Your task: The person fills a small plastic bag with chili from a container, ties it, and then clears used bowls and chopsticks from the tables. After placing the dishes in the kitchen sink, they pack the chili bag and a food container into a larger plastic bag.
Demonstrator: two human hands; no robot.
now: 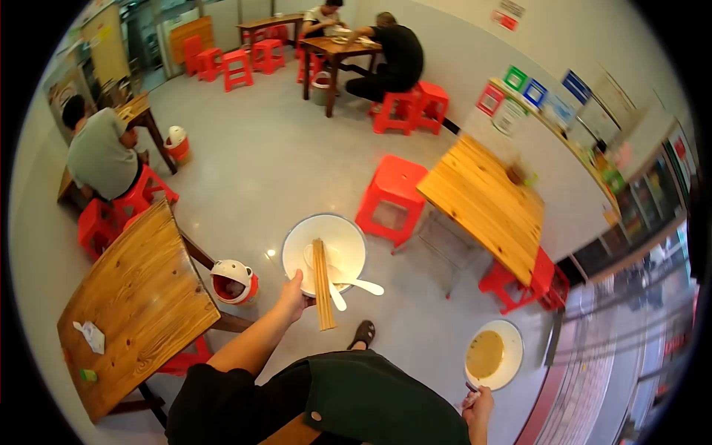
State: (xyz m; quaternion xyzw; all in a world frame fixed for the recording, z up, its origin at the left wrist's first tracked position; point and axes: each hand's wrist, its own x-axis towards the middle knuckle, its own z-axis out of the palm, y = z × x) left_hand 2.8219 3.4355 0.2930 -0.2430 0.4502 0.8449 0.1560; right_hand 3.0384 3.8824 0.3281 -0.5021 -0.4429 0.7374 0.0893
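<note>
My left hand [293, 297] is closed on the rim of a white bowl [293, 241] with a dark edge. Across that bowl lie a bundle of wooden chopsticks [320, 285] and white spoons [363, 285], their ends sticking out past the near rim. Low on the right, my right hand [480, 406] grips a second white bowl [512, 356] by its near edge. Brownish broth [485, 354] with small bits floats in it. Something small, whitish and crumpled [470, 399] shows at the right fingers.
A wooden table [141, 289] with a crumpled tissue [90, 337] stands at left, beside a red-and-white bin [234, 283]. Another wooden table [486, 204] and a red stool [393, 189] are ahead right. Seated people [400, 55] eat farther back; another person [107, 152] sits left.
</note>
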